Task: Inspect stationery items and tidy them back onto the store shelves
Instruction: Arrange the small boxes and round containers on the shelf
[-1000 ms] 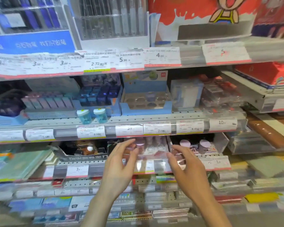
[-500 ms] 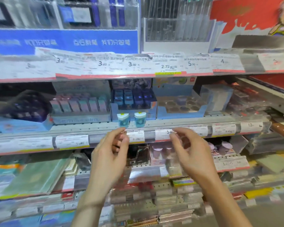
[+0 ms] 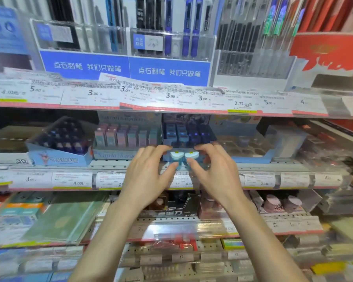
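Two teal heart-topped containers (image 3: 183,160) stand touching between curled fingers: left hand (image 3: 149,176) pinches one, right hand (image 3: 214,174) the other.

glossy plastic sharpeners (image 3: 183,159), perforated metal shelf (image 3: 273,165)

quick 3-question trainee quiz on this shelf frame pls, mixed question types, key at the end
1. True or false: the two small teal items with white tops stand side by side at the front edge of the middle shelf.
2. Multiple choice: where are the left hand and the right hand?
A. both down at the lowest shelf
B. one on each side of the teal pair, fingers curled round them
C. both pulling pens from the top rack
3. Fill in: the banner under the pen rack is ____ with white lettering.

Key: 1 true; 2 B; 3 blue.
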`<state>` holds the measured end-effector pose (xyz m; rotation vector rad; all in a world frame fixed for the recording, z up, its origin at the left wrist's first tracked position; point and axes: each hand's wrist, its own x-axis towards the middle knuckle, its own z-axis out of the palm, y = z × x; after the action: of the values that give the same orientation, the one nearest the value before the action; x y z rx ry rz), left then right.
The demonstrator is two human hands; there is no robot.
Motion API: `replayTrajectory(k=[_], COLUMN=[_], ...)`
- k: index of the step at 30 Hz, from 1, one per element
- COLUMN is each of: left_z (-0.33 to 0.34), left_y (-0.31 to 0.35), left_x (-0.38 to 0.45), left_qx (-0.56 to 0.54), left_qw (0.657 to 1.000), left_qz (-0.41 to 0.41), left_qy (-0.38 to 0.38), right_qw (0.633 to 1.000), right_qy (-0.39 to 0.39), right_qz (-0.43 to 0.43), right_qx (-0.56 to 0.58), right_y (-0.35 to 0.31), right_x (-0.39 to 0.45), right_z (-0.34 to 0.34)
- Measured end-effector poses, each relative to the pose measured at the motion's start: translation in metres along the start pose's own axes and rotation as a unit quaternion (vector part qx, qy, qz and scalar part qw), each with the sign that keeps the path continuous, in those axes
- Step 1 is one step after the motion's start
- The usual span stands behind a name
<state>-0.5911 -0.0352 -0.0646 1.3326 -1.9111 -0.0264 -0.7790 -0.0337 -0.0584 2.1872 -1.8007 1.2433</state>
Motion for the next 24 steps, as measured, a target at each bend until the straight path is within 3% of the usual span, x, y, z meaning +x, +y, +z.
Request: replayTrajectory(k=[14, 24], left_z=[-0.006, -0.012], left_y=[-0.002, 0.003], left_x=[0.005, 0.012], left_qx=[0.004, 0.037], left_qw=[0.999, 0.998], left_qz=[-0.036, -0.055], left_qy=[-0.008, -0.019], right_qw=[1.000, 0.997], right_qy=[-0.016, -0.026], right_qz=[0.005, 0.042], right_qx=[0.001, 0.062], right_y=[0.006, 0.011], right_x=[0.005, 0.012], right_z=[-0.001, -0.015])
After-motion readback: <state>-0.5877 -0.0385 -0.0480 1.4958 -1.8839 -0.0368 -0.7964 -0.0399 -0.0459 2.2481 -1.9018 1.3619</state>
